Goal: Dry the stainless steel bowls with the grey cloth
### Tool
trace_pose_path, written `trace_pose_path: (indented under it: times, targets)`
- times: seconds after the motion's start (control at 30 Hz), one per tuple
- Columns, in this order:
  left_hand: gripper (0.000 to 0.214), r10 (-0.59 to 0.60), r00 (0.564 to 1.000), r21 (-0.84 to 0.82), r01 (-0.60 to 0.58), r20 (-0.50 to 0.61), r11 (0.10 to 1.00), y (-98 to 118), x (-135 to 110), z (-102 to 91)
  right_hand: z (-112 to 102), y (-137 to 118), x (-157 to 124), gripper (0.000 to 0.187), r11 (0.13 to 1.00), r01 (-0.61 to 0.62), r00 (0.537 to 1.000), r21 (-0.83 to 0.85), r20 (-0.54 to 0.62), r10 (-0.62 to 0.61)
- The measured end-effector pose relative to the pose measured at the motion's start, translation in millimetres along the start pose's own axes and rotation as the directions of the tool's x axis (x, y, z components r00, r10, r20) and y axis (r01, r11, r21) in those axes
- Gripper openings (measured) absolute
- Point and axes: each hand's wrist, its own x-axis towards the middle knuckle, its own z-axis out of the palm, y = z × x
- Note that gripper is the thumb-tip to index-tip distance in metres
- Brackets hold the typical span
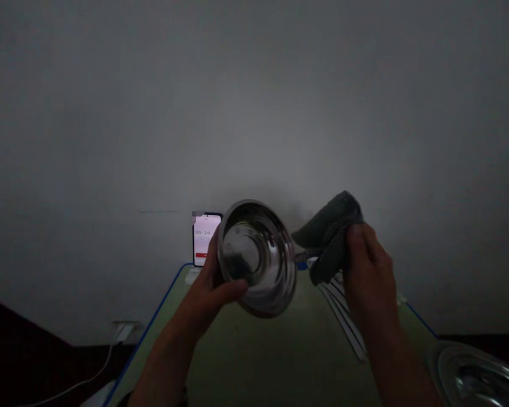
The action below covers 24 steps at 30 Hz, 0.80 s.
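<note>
Bowl (258, 257) is held at one side by our left hand (210, 291), and our right hand (370, 268) grasps the cloth (333, 234); we should keep the bowl steady.

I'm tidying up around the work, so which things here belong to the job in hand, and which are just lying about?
In the job:
- bowl, in the left hand
- cloth, in the right hand

Apparently just lying about:
- phone
- thin strips
- plug
- basin, untouched, though possibly connected
</note>
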Motion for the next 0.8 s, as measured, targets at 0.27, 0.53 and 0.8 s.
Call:
trace_pose_path:
  times: [0.27,0.53,0.8]
  targets:
    - [0.106,0.006,0.977,0.087,-0.025,0.211,0.996,-10,2,4.5,33,11,-21,0.048,0.997,0.082,0.958,0.012,0.275,-0.082]
    - [0.107,0.058,0.984,0.084,-0.073,0.171,0.994,-9,1,2.9,47,10,-42,0.036,0.947,0.319,0.805,-0.046,0.541,-0.245]
    - [0.097,0.021,0.946,0.106,-0.058,0.324,0.993,-17,0,4.4,59,34,-42,0.052,0.964,0.243,0.798,-0.104,0.587,-0.138]
